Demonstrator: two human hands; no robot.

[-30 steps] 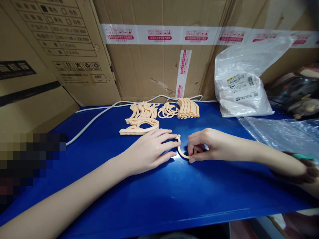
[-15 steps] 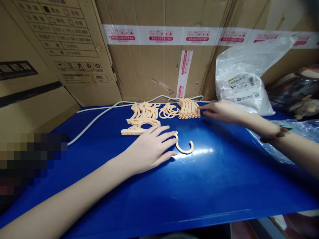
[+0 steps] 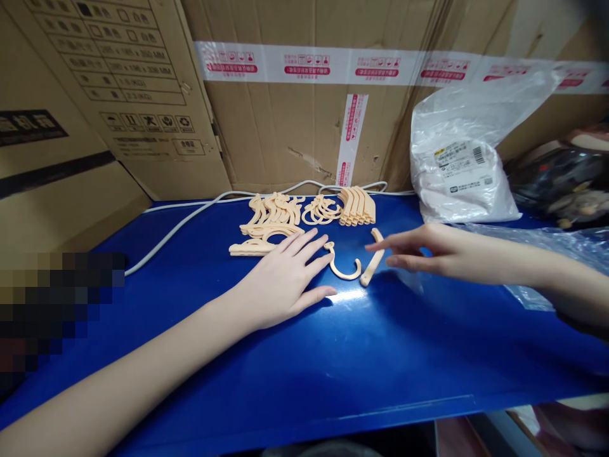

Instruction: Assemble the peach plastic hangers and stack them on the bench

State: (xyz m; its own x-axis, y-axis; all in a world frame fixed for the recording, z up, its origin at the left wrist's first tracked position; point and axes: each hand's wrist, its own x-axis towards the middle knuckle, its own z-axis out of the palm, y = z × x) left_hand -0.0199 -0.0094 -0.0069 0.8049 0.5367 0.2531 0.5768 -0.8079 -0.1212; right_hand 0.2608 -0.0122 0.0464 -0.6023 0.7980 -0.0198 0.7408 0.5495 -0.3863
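My left hand point(image 3: 280, 279) lies flat on the blue table point(image 3: 333, 355), fingers spread, its fingertips touching the left end of a peach plastic hook point(image 3: 343, 265). My right hand point(image 3: 423, 251) hovers flat just right of a curved peach plastic strip point(image 3: 372, 256), fingertips touching or nearly touching it. The strip lies beside the hook's right end. Behind them are a row of stacked curved strips point(image 3: 358, 206), a cluster of peach rings point(image 3: 320, 211) and a pile of peach clip-like parts point(image 3: 267, 223).
Cardboard boxes point(image 3: 295, 108) wall the back and left. A white cable point(image 3: 190, 219) runs along the back edge. A white labelled plastic bag point(image 3: 461, 171) and clear plastic film point(image 3: 547, 254) sit at right, with dark objects point(image 3: 566, 184) behind.
My right hand let go of the hook, reached back to the row of strips, and came forward with one strip, which now lies beside the hook. My left hand stayed put.
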